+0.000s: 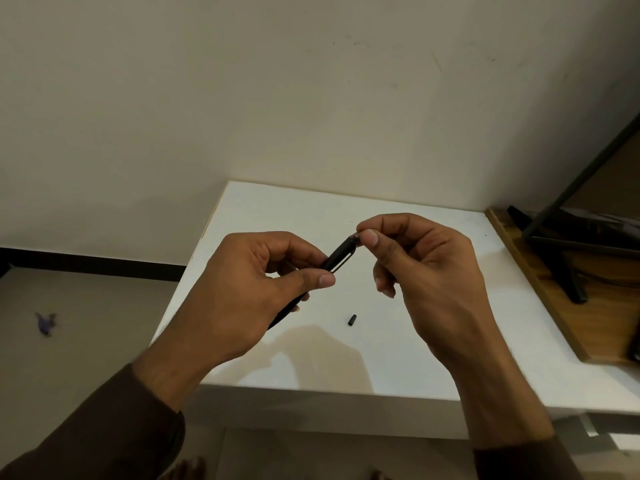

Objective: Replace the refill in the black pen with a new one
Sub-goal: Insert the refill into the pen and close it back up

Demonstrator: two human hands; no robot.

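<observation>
Dark sleeves [114, 424] at frame bottom, wrists up over the white desk [433, 362]. Black pen [338, 257] held in the air above the desk, tilted, clip end up-right. Judging it light, stiff, smooth plastic, slippery, so best held mid-barrel, not by the clip. Left hand [252, 289]: grip closed around the lower barrel, thumb pressed on top. Right hand [419, 261]: thumb and forefinger pinched together on the pen's top end, probably working the end piece. Small black cap [352, 320] lies loose on the desk below. No new refill visible.
</observation>
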